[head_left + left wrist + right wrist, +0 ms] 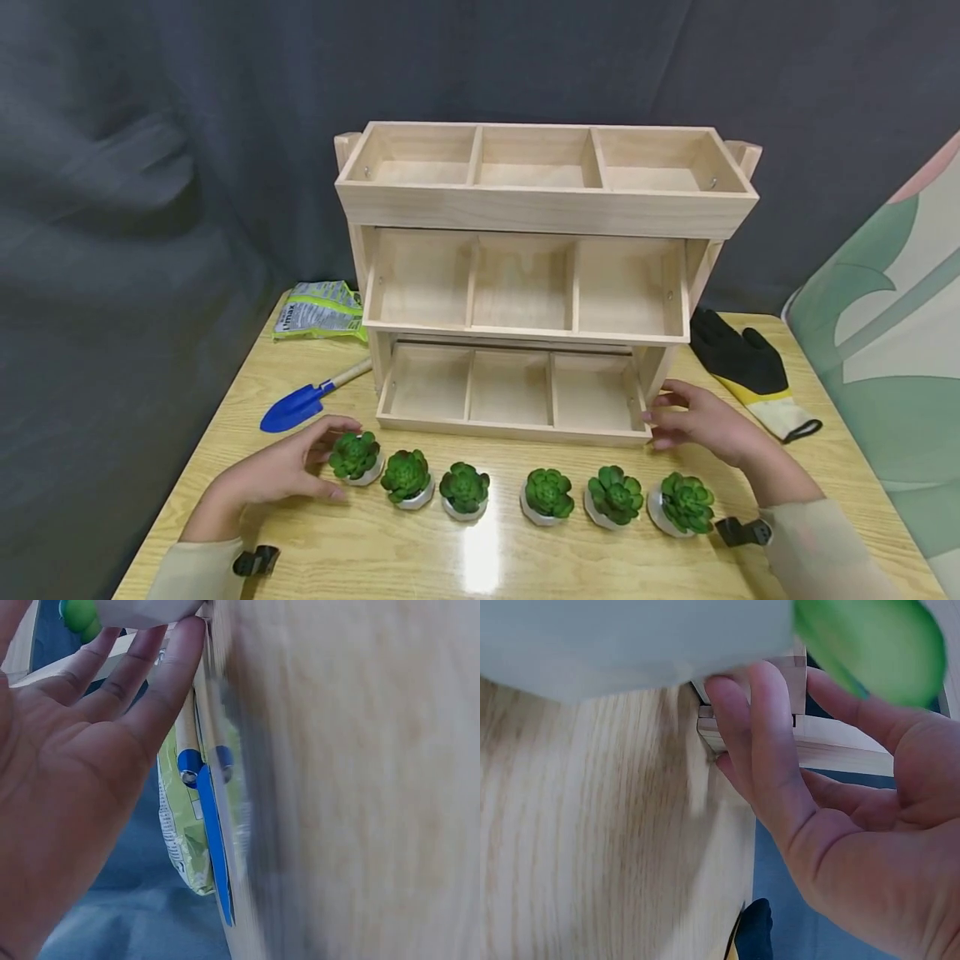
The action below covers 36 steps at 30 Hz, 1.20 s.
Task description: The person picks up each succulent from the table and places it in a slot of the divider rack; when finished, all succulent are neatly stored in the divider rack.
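Note:
In the head view my left hand (281, 468) is around the leftmost potted succulent (355, 456), fingers behind it and thumb apart in front. The left wrist view has its loosely extended fingers at the white pot (146, 611). My right hand (708, 423) touches the right end of the bottom tier of a wooden three-tier planter shelf (517, 431). In the right wrist view its relaxed fingers lie at that corner (709, 729), partly hidden behind a near white pot (637, 645). More succulents (548, 494) in white pots stand in a row between the hands.
Left of the shelf lie a blue trowel (294, 408) and a green-and-grey bag (321, 310). A black, yellow and cream glove (750, 367) lies on the right. Each shelf tier has three compartments. A dark curtain (525, 58) hangs behind the wooden table (390, 558).

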Motion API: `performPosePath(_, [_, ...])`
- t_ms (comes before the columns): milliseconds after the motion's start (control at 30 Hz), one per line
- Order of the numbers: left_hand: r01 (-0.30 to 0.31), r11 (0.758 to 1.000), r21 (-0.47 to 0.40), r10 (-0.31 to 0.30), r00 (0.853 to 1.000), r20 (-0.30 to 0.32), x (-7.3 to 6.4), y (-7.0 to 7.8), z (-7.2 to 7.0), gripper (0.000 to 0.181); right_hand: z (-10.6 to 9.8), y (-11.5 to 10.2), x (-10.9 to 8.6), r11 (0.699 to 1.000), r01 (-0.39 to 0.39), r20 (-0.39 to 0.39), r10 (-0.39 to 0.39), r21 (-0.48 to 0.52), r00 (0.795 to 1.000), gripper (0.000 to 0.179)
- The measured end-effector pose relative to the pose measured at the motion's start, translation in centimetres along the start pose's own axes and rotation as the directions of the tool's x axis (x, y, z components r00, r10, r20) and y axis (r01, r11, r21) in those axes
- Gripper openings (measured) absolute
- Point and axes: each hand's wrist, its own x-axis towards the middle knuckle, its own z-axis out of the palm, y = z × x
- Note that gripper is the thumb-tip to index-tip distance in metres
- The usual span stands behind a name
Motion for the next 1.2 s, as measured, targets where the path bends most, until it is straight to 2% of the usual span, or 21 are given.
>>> performPosePath(467, [0.026, 0.999, 0.045, -0.025, 0.999, -0.028, 0.4, -0.2, -0.3, 0.07, 0.1, -0.1, 0.1, 0.992, -0.055, -0.004, 0.056, 0.11, 0.998, 0.086])
performPosePath(767, [0.016, 0.999, 0.033, -0.015, 1.0, -0.01, 0.7, -0.1, -0.3, 0.067, 0.0, -0.3, 0.0, 0.994, -0.043, -0.001, 0.044, 0.102, 0.999, 0.083])
performPosePath(1200, [-0.04, 0.999, -0.004, 0.04, 0.999, 0.026, 1.3, -0.6, 0.0, 0.067, 0.1, -0.3, 0.1, 0.995, -0.062, -0.019, 0.064, 0.074, 0.998, 0.083])
